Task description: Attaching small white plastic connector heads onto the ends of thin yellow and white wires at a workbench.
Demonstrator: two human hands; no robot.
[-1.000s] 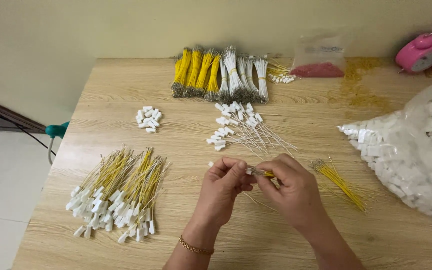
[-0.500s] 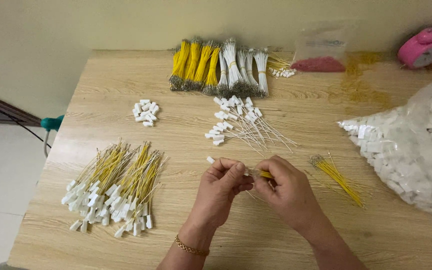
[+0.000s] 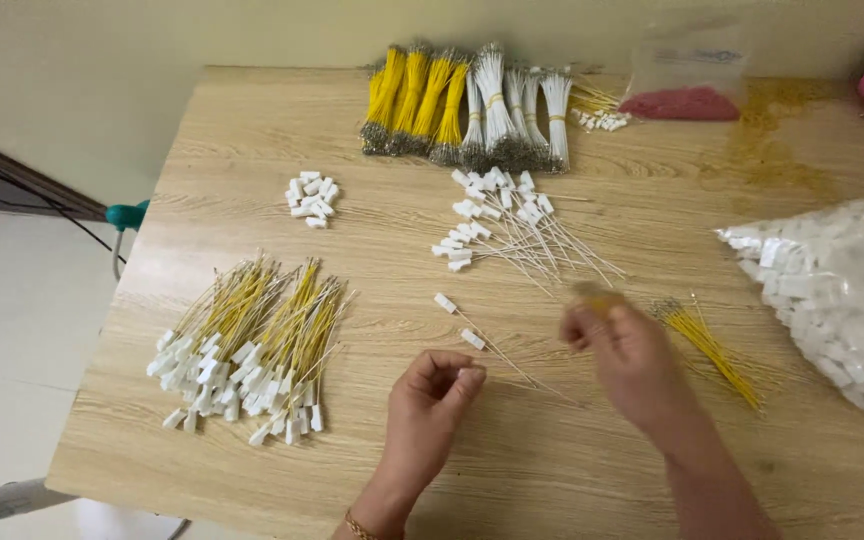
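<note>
Table (image 3: 572,470): big bag of white plugs (image 3: 832,290) at right edge, finished yellow wires (image 3: 252,345) near left edge. Hands have separated since half a second ago. Right hand (image 3: 627,350), blurred, now reaches toward loose yellow wires (image 3: 707,345); grip unclear. Left hand (image 3: 437,400) is loosely curled, next to two white-plugged wires (image 3: 472,335) mid-table; one assembly looks just set down.

A light wooden table (image 3: 252,150) stands against a pale wall (image 3: 152,40).

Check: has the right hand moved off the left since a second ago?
Yes. The right hand has pulled right, away from the left hand, toward the loose yellow wires on the table.
</note>
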